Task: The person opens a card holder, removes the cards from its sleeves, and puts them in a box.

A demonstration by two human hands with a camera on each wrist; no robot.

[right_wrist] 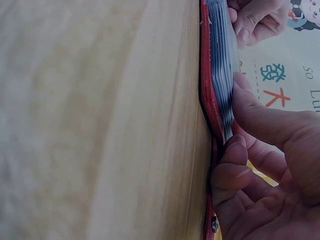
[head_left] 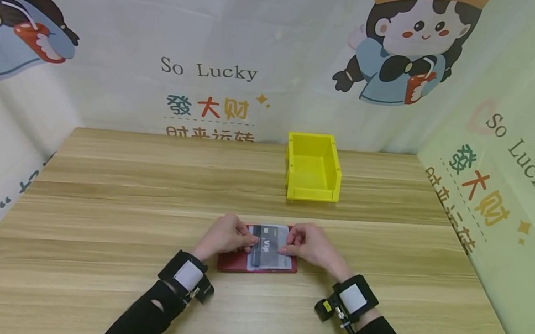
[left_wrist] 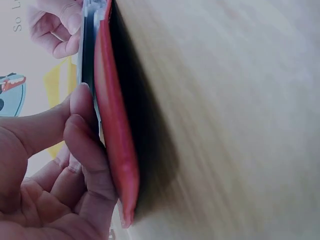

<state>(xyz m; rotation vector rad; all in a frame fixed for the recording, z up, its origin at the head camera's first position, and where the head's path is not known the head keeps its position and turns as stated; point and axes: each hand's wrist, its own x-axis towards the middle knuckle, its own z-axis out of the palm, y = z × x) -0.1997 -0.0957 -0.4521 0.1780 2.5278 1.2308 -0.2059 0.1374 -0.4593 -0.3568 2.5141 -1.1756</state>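
A red card holder (head_left: 231, 263) lies spread on the wooden table, with a stack of clear plastic sleeves (right_wrist: 220, 60) inside it. On top of the sleeves is a grey card (head_left: 268, 253) marked "Vip". My left hand (head_left: 229, 235) pinches the card's left edge between thumb and curled index finger. At the opposite side, my right hand (head_left: 312, 244) pinches the edge of the sleeves, its thumb lying over the top one and its other fingers curled at the side. The left wrist view shows the card edge-on, close over the red cover.
Behind the card holder, a yellow plastic bin (head_left: 313, 194) stands on the table (head_left: 146, 174). Printed cloth walls (head_left: 125, 60) with cartoon figures and lettering enclose the back and both sides. Each wrist wears a black strapped camera.
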